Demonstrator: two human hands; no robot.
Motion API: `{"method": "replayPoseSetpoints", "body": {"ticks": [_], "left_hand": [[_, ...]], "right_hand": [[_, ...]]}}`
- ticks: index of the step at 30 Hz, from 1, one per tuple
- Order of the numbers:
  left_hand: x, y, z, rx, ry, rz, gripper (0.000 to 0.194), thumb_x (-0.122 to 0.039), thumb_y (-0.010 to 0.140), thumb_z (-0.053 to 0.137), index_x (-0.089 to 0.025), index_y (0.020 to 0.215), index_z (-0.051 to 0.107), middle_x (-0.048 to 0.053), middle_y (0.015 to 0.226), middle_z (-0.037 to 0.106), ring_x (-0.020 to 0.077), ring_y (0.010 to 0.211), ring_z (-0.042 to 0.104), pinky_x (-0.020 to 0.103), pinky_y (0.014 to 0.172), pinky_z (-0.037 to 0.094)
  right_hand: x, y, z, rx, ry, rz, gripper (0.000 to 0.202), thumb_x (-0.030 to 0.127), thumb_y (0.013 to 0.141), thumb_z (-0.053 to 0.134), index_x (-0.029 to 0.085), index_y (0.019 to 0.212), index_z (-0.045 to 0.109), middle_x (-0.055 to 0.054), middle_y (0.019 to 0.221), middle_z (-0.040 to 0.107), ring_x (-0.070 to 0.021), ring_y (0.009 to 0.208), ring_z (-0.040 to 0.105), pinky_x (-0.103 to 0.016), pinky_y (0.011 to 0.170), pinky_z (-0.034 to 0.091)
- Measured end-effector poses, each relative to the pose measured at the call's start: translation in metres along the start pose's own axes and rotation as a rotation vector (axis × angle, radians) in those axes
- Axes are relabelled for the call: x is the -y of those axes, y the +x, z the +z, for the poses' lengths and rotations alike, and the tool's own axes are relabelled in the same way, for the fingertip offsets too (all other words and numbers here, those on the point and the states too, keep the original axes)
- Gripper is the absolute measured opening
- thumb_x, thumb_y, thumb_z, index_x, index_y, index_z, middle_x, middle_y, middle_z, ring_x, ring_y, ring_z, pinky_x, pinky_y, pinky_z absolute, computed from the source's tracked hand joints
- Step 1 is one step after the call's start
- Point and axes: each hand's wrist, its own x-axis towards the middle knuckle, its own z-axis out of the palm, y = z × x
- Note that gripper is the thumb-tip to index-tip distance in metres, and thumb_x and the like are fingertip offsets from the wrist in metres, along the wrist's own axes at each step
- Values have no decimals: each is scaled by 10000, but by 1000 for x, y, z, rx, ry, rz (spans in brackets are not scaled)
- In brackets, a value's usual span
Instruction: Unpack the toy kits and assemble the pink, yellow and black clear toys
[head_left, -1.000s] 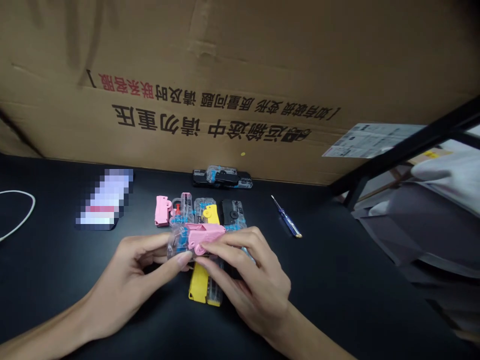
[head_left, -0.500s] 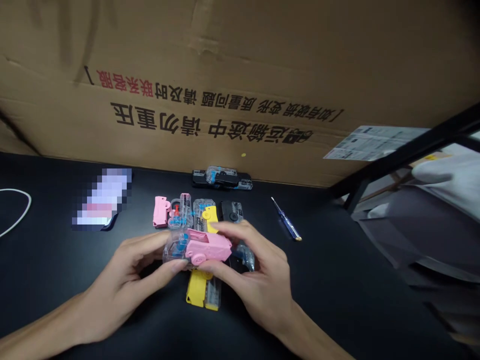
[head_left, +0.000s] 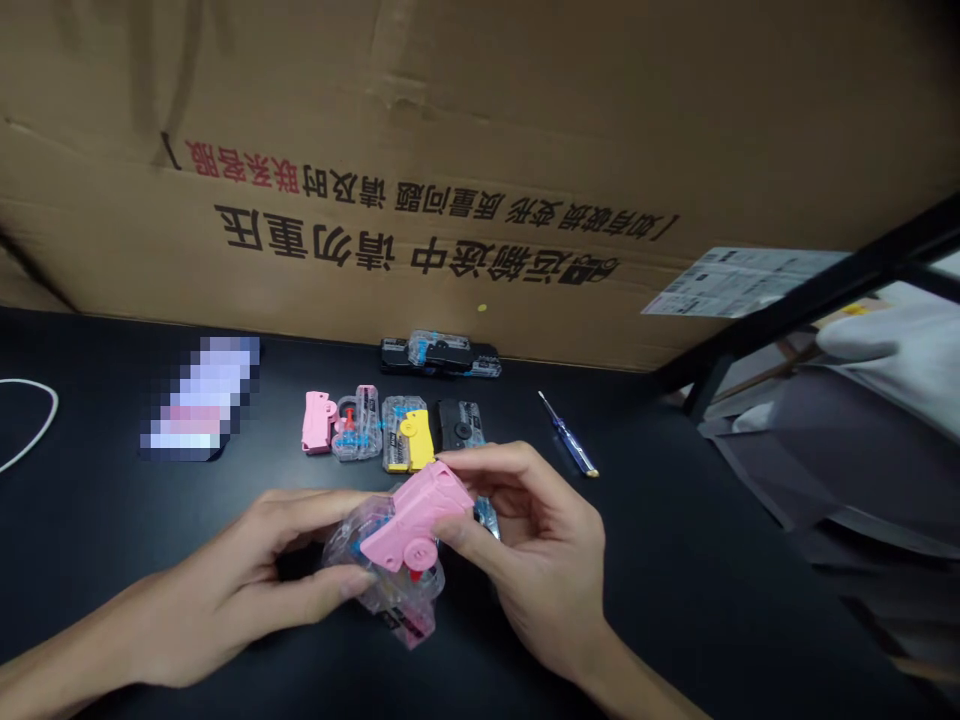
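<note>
Between my two hands is a small clear plastic device with a pink cover (head_left: 420, 510), its casing (head_left: 367, 525) showing blue and red parts inside. A round pink hub sits at the cover's lower corner. The cover is turned at an angle to the clear body, whose lower end, tinted pink, points down. My left hand (head_left: 277, 570) pinches the casing from the left with thumb and fingers. My right hand (head_left: 536, 540) grips the pink cover from the right, thumb on its front face. Behind the right fingers shows part of a clear bluish object (head_left: 487, 516).
Behind my hands lie similar devices: pink (head_left: 356, 425), yellow (head_left: 409, 435) and black (head_left: 459, 427). Several black ones are stacked (head_left: 440, 353) by the cardboard box (head_left: 420, 120). A screwdriver (head_left: 570, 435) lies right, a blurred phone (head_left: 199, 400) and white cable (head_left: 52, 405) left.
The pink cover has swung from nearly level to a steep tilt, and the clear body now reaches lower. The yellow device beneath my hands no longer shows. The view has shifted slightly.
</note>
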Motion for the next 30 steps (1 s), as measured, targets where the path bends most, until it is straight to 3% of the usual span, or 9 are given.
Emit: {"method": "replayPoseSetpoints", "body": {"ticks": [5, 9, 13, 18, 24, 30], "left_hand": [[-3, 2, -2, 98, -249, -69, 461, -391, 1093, 744, -369, 1554, 757, 62, 1401, 860, 311, 1229, 837, 413, 1099, 657], [4, 4, -3, -43, -345, -105, 407, -439, 1074, 770, -348, 1467, 824, 87, 1506, 811, 351, 1324, 806, 429, 1096, 670], [13, 10, -8, -193, -395, -106, 436, -473, 1029, 838, -311, 1433, 846, 124, 1415, 854, 327, 1159, 870, 352, 935, 722], [10, 19, -9, -181, -482, -70, 389, -360, 957, 940, -272, 1333, 894, 120, 1198, 915, 264, 1009, 888, 369, 998, 713], [5, 20, -8, -236, -356, 15, 257, -289, 957, 933, -302, 1213, 939, 84, 1233, 900, 235, 1042, 866, 325, 989, 715], [9, 17, -7, -201, -418, -101, 283, -305, 900, 984, -296, 1181, 945, 80, 1210, 916, 272, 1007, 903, 324, 892, 752]], "right_hand": [[-1, 1, -1, 54, 58, 26, 333, 474, 916, 979, 257, 1107, 814, 3, 842, 775, -146, 648, 700, -235, 549, 599], [-1, -1, -2, 160, -11, 21, 335, 395, 923, 984, 260, 1176, 811, -11, 912, 819, -150, 685, 725, -244, 586, 615], [-2, -5, -1, 125, -93, -17, 268, 293, 926, 972, 251, 1149, 828, -28, 944, 832, -173, 722, 759, -267, 597, 643], [-5, -2, 0, 74, -111, -10, 285, 220, 978, 895, 270, 1244, 807, -47, 1090, 847, -172, 736, 775, -258, 548, 643], [-3, 3, -2, 156, -146, -42, 307, 170, 1019, 836, 299, 1295, 802, -18, 1115, 829, -136, 722, 711, -257, 599, 632], [-7, -1, -2, 214, -256, -119, 427, 138, 1054, 798, 308, 1444, 756, -37, 1238, 801, -141, 803, 700, -274, 661, 638]]}}
